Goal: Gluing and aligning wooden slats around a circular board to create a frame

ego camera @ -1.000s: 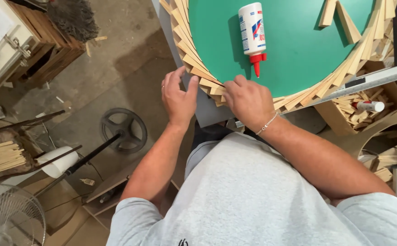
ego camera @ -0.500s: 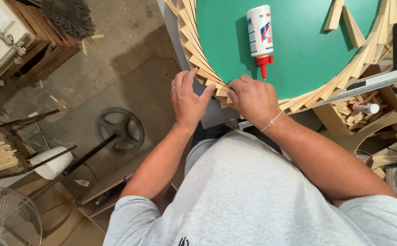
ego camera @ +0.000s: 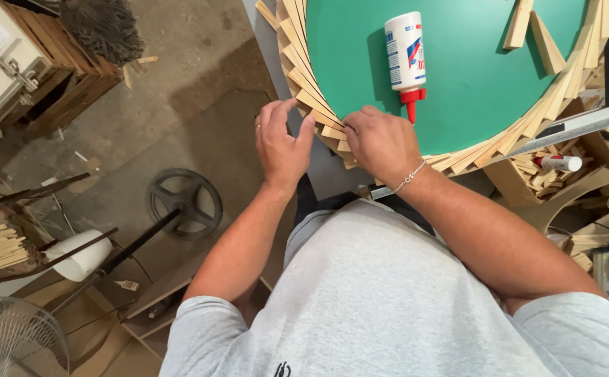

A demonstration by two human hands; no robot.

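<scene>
The left hand [ego camera: 281, 146] lies flat with its fingers spread and loosely curved, the fingertips pressing the wooden slats [ego camera: 322, 115] at the rim of the green round board [ego camera: 472, 91], and clamps nothing; the right hand [ego camera: 381, 143], at its 3 o'clock and just beside it, has its fingers curled down onto the same slats. At 12 o'clock from the right hand a white glue bottle [ego camera: 404, 52] with a red tip lies on the board. At 7 o'clock from the left hand a dark wheel [ego camera: 184, 202] lies on the floor.
</scene>
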